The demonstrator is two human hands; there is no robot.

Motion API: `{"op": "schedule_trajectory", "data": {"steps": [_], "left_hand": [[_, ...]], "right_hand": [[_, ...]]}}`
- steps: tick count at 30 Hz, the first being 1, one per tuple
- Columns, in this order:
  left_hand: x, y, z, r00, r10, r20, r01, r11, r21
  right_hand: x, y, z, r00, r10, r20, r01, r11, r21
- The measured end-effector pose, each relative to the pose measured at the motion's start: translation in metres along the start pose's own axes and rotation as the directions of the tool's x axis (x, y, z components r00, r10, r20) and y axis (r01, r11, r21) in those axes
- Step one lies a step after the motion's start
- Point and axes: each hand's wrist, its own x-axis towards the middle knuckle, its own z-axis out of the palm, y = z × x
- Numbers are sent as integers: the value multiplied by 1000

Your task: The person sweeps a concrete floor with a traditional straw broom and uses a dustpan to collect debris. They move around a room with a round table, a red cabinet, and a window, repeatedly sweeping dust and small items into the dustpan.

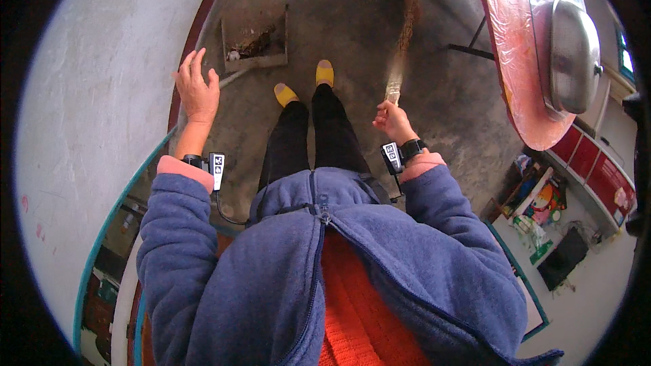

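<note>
My right hand (393, 120) is closed around the pale end of a long brown broom (405, 30). Its shaft reaches away over the floor and looks partly smeared. Beside the wall, my left hand (197, 91) is raised, fingers apart and curved, with nothing in them. Just beyond that hand sits a square dustpan (255, 63) on the floor, holding dark, dry debris and a small white scrap. A pale rod (234, 76) runs from its near edge back toward my left hand, apart from the fingers.
A white wall (102, 61) with a dark red base strip rises on the left. At right stands a table (502, 34) under clear plastic, bearing a lidded metal pan (575, 54). Yellow shoes (325, 73) are on my feet. Shelves with clutter (546, 203) stand lower right.
</note>
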Motion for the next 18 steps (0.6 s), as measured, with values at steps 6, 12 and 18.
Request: {"op": "schedule_trajectory", "data": {"steps": [6,12,18], "left_hand": [[3,-5,1,999,-33,7,34,997,-65],[7,-11,-1,993,-93,78,97,994,-48],[2,-22,-3,951,-310,17,310,943,-119]], "right_hand": [[4,-18,-26,988,75,138,-112,952,284],[19,-46,-46,991,97,-95,-110,983,-148],[18,-45,-37,990,-37,-133,4,971,-240]]}}
